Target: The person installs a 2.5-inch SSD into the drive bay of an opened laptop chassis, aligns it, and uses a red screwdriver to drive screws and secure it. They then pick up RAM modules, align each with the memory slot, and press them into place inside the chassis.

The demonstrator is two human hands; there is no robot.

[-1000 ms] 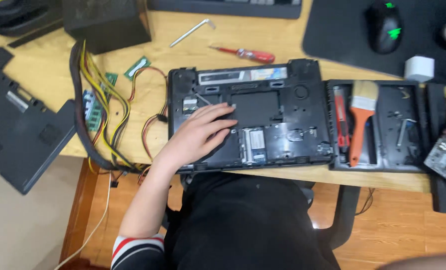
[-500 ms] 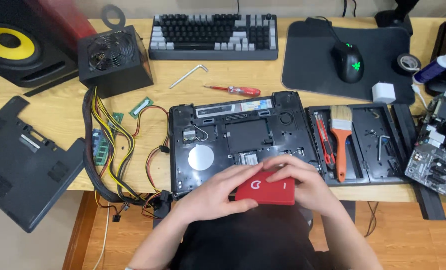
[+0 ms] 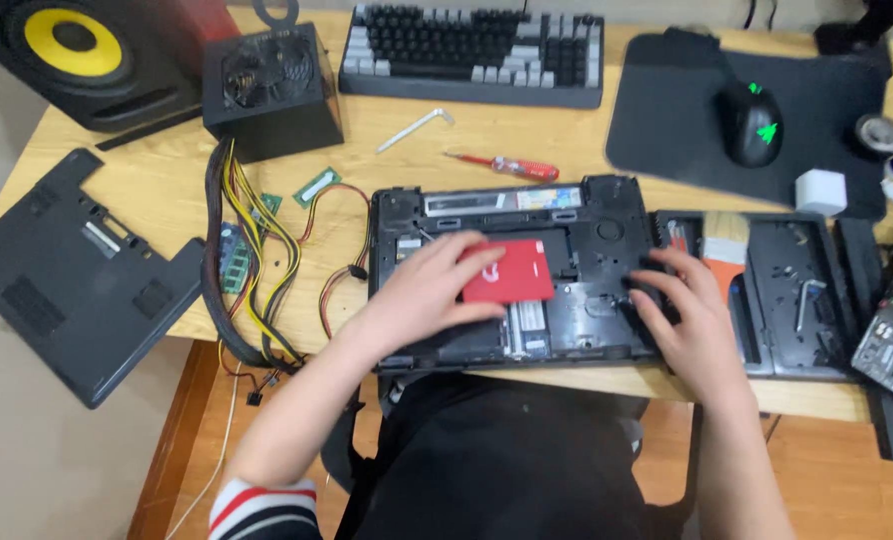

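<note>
While a red drive [image 3: 508, 271] is pinched in the left hand [image 3: 429, 292] over the opened laptop base [image 3: 607, 235] near the desk's front edge, the base's right side is steadied by the right hand [image 3: 689, 318], fingers apparently curled, for seating square in its bay.

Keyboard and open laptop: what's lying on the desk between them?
In the head view, a red-handled screwdriver and a bent metal hex key lie on the bare wood between the keyboard and the laptop.

The flat red drive [image 3: 508, 271] lies on the open black laptop base [image 3: 607, 225], near the middle of it, tilted a little.
</note>
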